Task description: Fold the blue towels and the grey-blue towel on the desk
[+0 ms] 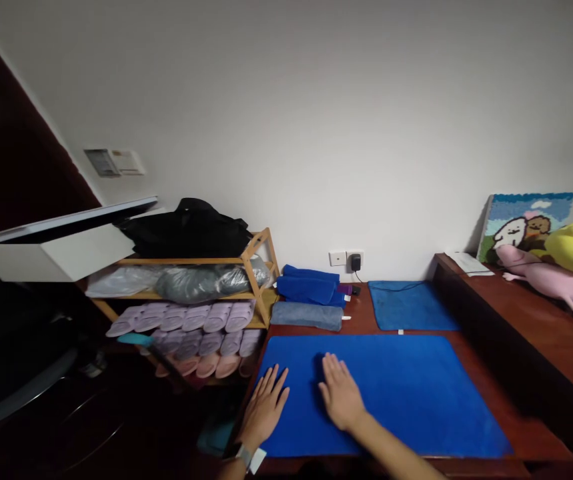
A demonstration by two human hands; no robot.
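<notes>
A large blue cloth (396, 393) lies spread flat on the reddish-brown table (361, 317). My left hand (265, 408) rests at the cloth's left edge with its fingers apart. To the right, my right hand (340, 393) is over the left part of the cloth, its fingers stretched out and the thumb apart. Neither hand holds anything. Behind the cloth are folded blue cloths (309, 287) and a rolled grey-blue cloth (307, 315). Farther right, a smaller blue cloth (411, 307) lies flat with a thin cable across it.
On the left stands a wooden rack (259, 280) with slippers (209, 317), plastic-wrapped items and a black bag (191, 230). A black plug (355, 262) sits in the wall socket. At right, a raised surface (526, 307) holds plush toys (549, 273) and a picture (526, 220).
</notes>
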